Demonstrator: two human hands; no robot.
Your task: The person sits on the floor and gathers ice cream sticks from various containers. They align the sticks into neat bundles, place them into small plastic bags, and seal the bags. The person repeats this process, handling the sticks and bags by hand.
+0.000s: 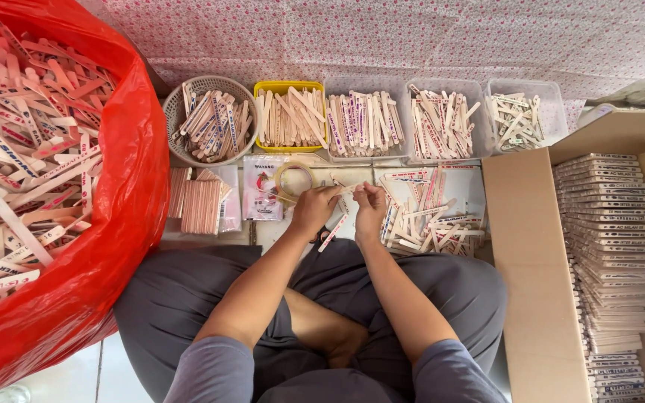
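A person is seen seated cross-legged on the floor (pixel 83 373), viewed from above. The left hand (pixel 315 209) and the right hand (pixel 369 205) are held close together just ahead of the knees, both closed around a small bundle of sticks (pixel 346 191) pinched between the fingertips. The bundle lies between the two hands, its long axis running roughly left to right, with each hand gripping one end; neither hand is noticeably nearer. One loose stick (pixel 333 233) is seen hanging slantwise just below the left hand; whether it is held cannot be told.

A roll of tape (pixel 293 181) lies touching the far side of the left hand. A loose heap of sticks (pixel 431 216) lies just beside the right hand. Along the far edge of the floor, by the wall, a round basket (pixel 175 119), a yellow tray (pixel 290 87) and three clear tubs (pixel 442 88) are recorded, all holding sticks. A red bag (pixel 125 201) of sticks stands at the left; a cardboard box (pixel 524 246) of stacked bundles stands at the right.
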